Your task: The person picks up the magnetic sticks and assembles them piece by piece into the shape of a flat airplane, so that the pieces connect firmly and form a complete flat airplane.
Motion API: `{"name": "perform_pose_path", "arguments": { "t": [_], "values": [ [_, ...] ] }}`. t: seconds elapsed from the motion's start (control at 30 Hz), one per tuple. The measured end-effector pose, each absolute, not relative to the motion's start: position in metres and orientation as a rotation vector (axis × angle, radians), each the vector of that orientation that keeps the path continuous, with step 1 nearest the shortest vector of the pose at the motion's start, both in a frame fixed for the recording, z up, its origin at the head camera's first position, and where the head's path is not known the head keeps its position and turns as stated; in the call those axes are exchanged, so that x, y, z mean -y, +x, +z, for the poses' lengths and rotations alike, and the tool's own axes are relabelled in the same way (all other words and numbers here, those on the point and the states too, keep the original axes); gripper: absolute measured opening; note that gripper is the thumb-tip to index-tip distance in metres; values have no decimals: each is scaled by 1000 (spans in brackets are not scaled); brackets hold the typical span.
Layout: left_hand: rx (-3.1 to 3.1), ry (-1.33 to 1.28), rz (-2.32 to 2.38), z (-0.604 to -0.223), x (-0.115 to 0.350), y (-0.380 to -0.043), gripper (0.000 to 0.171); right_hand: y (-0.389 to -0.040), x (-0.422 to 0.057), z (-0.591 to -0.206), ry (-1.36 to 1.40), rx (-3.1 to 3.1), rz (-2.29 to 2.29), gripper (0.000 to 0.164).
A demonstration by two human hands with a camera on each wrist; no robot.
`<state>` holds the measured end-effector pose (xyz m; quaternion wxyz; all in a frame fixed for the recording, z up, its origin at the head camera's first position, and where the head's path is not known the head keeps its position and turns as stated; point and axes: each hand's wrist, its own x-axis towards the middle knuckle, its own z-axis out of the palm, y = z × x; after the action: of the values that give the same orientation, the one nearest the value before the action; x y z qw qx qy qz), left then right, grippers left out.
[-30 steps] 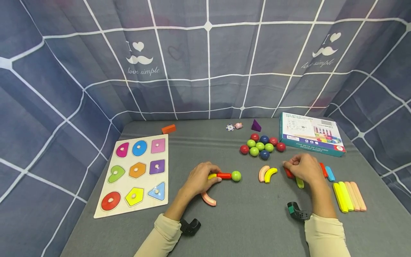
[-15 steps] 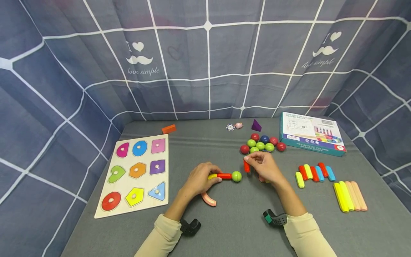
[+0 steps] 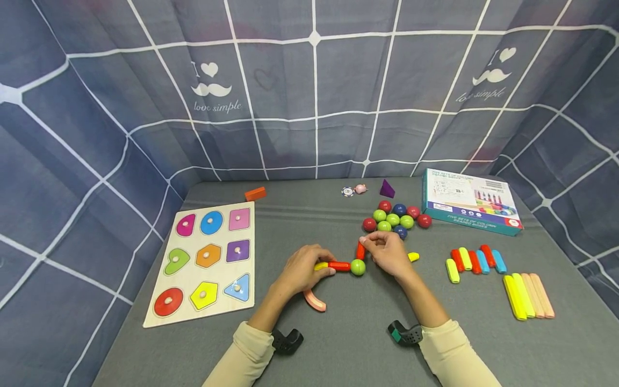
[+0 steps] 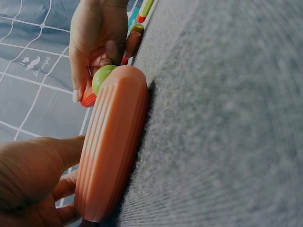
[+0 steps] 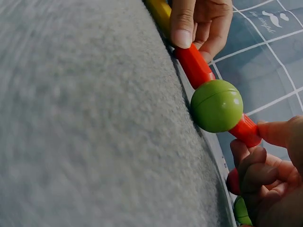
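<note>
My left hand [image 3: 306, 267] grips a joined row at the meeting of a yellow piece [image 3: 320, 265] and a short red rod [image 3: 340, 266]. A green ball [image 3: 358, 267] sits at that rod's right end. Between thumb and finger, my right hand [image 3: 388, 252] pinches a second red rod [image 3: 361, 250], its near end touching the ball's far side. This contact shows in the right wrist view, where the second rod [image 5: 245, 131] meets the ball [image 5: 217, 106]. A curved peach piece [image 3: 314, 300] lies below my left hand and looms large in the left wrist view.
Red, green and blue balls [image 3: 393, 220] cluster beyond my right hand, before a box [image 3: 471, 201]. Short rods [image 3: 476, 260] and longer sticks [image 3: 528, 296] lie right. A curved yellow piece [image 3: 413, 257] is partly hidden by my right hand. A shape puzzle board [image 3: 199, 264] lies left.
My right hand has taken a red rod from the short rods at right and brought it left to the green ball. My left hand has stayed on the joined row.
</note>
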<state>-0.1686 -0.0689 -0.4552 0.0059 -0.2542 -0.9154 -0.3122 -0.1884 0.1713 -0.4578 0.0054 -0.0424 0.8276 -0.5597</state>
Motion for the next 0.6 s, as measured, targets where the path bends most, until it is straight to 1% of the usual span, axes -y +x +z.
{"name": "perform_pose_path", "arguments": {
  "t": [0.17,0.3,0.43,0.6],
  "values": [
    [2859,-809,-965,-456,68,-169,17,-188,-171,-459,-96,-2674,-1643,28],
    [2870,-820,-948,-455,65,-169,21,-187,-171,-457,-64,-2667,-1609,26],
    [2857,-904,-945,-453,55,-171,23,-186,-170,-456,-109,-2667,-1598,24],
    [2843,-981,-935,-452,43,-171,18,-186,-165,-459,-223,-2691,-1565,21]
  ]
}}
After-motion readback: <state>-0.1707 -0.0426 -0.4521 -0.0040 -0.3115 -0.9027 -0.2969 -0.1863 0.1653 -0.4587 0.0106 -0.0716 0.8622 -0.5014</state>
